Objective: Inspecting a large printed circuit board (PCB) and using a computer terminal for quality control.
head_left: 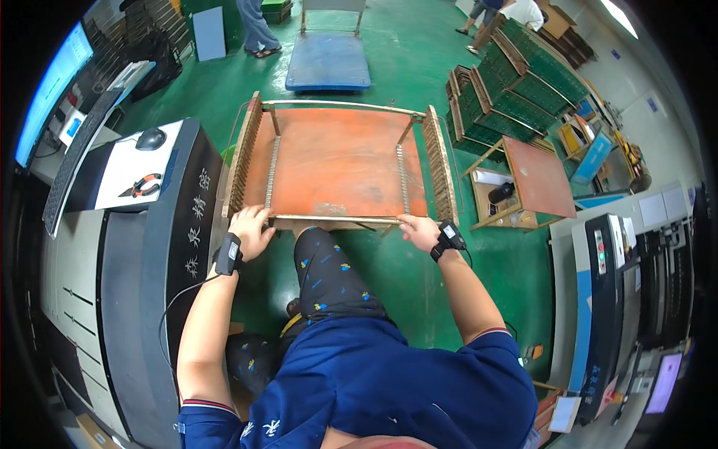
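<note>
In front of me is a rack cart with an orange-red board as its base, slotted comb-like side walls and a thin metal rail along the near edge. My left hand is at its near left corner, with the fingers bent over the frame and the thumb pointing toward me. At the near right end my right hand is closed around the rail. Both wrists wear a small black device on a strap, and a cable runs from the left one. The undersides of my fingers are hidden.
A dark machine cabinet stands close on the left, with pliers and a mouse on top. Beyond the cart is a blue platform trolley. Green crates and a small wooden table stand right. People are farther off.
</note>
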The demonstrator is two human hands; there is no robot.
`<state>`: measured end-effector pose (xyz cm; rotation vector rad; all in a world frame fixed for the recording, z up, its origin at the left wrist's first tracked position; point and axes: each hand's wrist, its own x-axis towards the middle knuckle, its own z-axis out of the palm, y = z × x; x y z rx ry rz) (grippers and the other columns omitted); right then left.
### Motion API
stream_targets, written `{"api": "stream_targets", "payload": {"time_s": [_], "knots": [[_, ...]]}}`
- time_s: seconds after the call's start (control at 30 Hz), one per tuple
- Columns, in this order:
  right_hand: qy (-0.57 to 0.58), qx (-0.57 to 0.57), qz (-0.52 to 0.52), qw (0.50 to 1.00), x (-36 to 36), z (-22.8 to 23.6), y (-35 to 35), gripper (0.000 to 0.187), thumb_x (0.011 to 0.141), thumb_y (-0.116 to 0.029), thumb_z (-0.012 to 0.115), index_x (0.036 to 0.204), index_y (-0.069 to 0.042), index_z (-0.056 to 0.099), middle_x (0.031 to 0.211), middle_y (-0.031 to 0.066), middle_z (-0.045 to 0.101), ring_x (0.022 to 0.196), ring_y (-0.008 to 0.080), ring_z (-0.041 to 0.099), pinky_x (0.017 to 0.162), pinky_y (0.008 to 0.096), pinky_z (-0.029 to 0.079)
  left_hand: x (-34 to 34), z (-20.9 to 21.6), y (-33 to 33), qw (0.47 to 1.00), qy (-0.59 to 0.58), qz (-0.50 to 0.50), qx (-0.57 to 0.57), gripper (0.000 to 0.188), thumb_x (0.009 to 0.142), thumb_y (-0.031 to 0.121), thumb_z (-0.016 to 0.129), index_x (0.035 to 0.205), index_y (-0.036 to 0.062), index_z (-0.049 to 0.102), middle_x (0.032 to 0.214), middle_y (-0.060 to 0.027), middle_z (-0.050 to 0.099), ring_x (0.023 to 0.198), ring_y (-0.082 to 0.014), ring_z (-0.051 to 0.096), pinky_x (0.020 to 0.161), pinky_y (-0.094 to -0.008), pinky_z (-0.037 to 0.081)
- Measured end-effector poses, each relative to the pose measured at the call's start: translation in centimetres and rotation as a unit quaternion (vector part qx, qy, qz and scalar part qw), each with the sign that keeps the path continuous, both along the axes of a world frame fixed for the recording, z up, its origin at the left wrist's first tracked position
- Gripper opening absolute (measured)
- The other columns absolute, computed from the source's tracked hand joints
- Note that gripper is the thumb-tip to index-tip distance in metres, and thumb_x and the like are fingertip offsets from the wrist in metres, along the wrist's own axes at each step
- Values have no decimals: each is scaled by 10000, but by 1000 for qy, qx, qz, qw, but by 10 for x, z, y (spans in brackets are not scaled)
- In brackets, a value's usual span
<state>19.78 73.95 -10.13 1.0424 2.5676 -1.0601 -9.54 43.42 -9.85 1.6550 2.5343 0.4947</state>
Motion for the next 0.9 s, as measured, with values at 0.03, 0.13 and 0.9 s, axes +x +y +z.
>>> {"api": "stream_targets", "payload": {"time_s": [0.03, 0.13, 0.9], "knots": [[-4, -2, 8, 1000, 2, -2, 8, 372, 924, -265, 562, 1250, -88, 580, 903, 128, 696, 817, 223, 665, 776, 353, 513, 3, -7, -5, 1000, -4, 8, -2, 448, 787, 168, 663, 1213, 87, 554, 1253, -155, 536, 1206, -330, 473, 1012, -468, 365], [-65, 2, 124, 990, -4, 10, 30, 579, 823, -418, 673, 1294, -103, 551, 1015, 166, 683, 972, 306, 648, 840, 389, 501, 16, -19, -16, 999, 16, 30, 17, 537, 754, 150, 675, 1265, 105, 517, 1314, -126, 484, 1276, -317, 409, 1022, -500, 347], [89, 323, -23, 942, -248, -56, 226, 630, 744, -260, 720, 1326, -145, 509, 1324, 269, 434, 1169, 403, 491, 1009, 469, 415, 128, 114, -239, 798, 35, 595, -89, 908, 631, 312, 824, 1399, 110, 385, 1439, -201, 346, 1358, -386, 286, 1114, -552, 199]]}}
